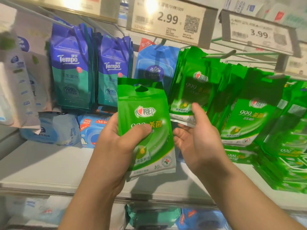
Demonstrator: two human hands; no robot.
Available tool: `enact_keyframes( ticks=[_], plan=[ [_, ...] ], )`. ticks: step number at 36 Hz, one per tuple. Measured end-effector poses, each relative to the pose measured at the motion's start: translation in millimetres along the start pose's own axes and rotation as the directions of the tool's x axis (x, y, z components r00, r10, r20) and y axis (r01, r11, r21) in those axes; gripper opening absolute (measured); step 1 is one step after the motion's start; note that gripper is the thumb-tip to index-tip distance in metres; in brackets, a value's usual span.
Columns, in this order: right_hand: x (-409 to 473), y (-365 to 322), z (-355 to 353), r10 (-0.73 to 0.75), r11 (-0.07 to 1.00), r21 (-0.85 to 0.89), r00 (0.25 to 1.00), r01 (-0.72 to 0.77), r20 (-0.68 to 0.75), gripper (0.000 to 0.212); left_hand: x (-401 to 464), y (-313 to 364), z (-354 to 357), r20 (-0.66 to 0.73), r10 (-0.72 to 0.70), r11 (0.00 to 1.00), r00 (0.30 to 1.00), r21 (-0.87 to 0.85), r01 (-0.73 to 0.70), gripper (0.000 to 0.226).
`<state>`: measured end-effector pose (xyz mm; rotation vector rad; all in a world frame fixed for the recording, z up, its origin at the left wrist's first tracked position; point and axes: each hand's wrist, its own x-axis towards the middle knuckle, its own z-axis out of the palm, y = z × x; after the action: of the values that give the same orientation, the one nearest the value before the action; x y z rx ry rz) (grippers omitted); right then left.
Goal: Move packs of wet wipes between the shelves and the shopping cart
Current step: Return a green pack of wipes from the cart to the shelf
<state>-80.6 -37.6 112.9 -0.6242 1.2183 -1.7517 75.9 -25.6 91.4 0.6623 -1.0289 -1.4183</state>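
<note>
Far left: I see blue-green Tempo wipe packs [71, 67] hanging on pegs, blue packs lying on white shelf [49, 163] below. Centre: my left hand [114, 146] grips green wet-wipe pack [146, 123] upright before shelf, thumb pressed across front, fingers behind. Right hand [197, 140] just beside pack, palm up, fingers spread, holding nothing. Right: matching green hanging packs [249, 113] under 2.99 price tag [167, 19].

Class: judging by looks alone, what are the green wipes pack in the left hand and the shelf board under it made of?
Green wipes pack: seemingly thin glossy plastic film; it shines, creases, has a punched hang hole. Shelf board: smooth matte pale surface, possibly painted metal; unclear.
</note>
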Motion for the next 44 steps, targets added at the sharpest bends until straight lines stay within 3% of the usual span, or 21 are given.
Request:
enact_keyframes(
  ticks=[6, 10, 14, 17, 22, 28, 33, 39, 44],
  plan=[
    [-2, 0, -4, 0.092, 0.995, 0.045, 0.996, -0.092, -0.006, 0.035, 1, -1, -5, 0.036, 0.013, 1.0, 0.999, -0.01, -0.013, 0.047],
    [-8, 3, -11, 0.159, 0.987, 0.029, 0.987, -0.16, 0.027, 0.039, 2, 0, -6, 0.055, 0.017, 0.999, 0.998, -0.034, -0.016, 0.059],
    [-15, 7, -20, 0.163, 0.986, -0.051, 0.984, -0.16, 0.067, 0.039, 4, -4, -9, 0.056, 0.03, 0.999, 0.998, -0.035, -0.028, 0.046],
    [-20, 9, -26, 0.104, 0.986, -0.14, 0.984, -0.084, 0.143, 0.041, 5, -5, -9, 0.061, 0.037, 0.999, 0.997, -0.024, -0.036, 0.045],
    [-32, 8, -26, -0.046, 0.943, -0.289, 0.925, 0.164, 0.377, 0.067, 6, -6, -7, 0.086, 0.045, 0.999, 0.995, -0.029, -0.042, 0.044],
    [-46, -3, -30, -0.089, 0.817, -0.416, 0.8, 0.4, 0.593, 0.047, 7, -7, -3, 0.108, 0.065, 0.998, 0.992, -0.025, -0.062, 0.041],
    [-46, -4, -29, -0.1, 0.817, -0.42, 0.815, 0.394, 0.57, 0.034, 8, -7, -1, 0.111, 0.072, 0.997, 0.991, -0.023, -0.07, 0.044],
    [-44, -7, -33, -0.094, 0.867, -0.359, 0.819, 0.347, 0.566, 0.039, 10, -3, -3, 0.116, 0.097, 0.995, 0.989, -0.011, -0.096, 0.061],
    [-46, -13, -36, -0.224, 0.896, -0.232, 0.837, 0.379, 0.499, 0.03, 14, -3, -1, 0.085, 0.113, 0.993, 0.99, -0.036, -0.111, 0.04]
  ],
)
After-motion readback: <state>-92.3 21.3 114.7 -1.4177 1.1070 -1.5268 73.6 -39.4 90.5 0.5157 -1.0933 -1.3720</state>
